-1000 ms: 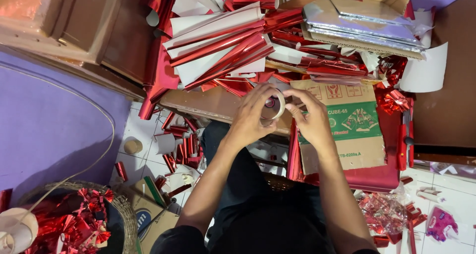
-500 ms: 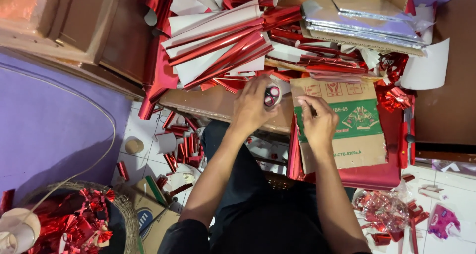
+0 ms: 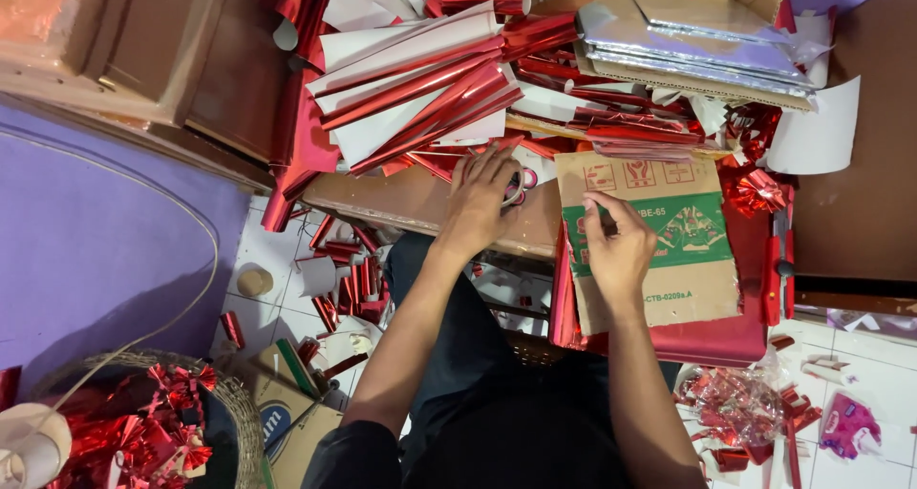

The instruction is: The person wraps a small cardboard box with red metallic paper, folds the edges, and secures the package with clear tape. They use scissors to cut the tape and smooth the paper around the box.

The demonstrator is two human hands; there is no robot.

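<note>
From the head camera, the change is a parting of the hands. A second ago both were raised together around a small roll of clear tape with a pale core; half a second ago the left alone held it up while the right moved off over the cardboard. Now the left hand [image 3: 480,202] has come down onto the long brown cardboard board [image 3: 401,201] lying across the lap, fingers spread and palm down. The small roll of clear tape [image 3: 517,185] peeks out at its fingertips, resting on the board beside what looks like a pink-handled tool, too hidden to name. The hand covers and touches the roll rather than clasping it; whether any finger hooks through its core cannot be told.

The right hand [image 3: 619,250] rests on the flat brown carton sheet with a green printed panel [image 3: 669,260], thumb and forefinger pinched together near the panel's left edge. Something small may be held there, perhaps a strip of tape, but it is too small to see.

So the roll lies under the left fingertips, apart from the right hand's pinch. Beyond both hands lies a heap of red foil and white paper rolls [image 3: 420,88].
</note>
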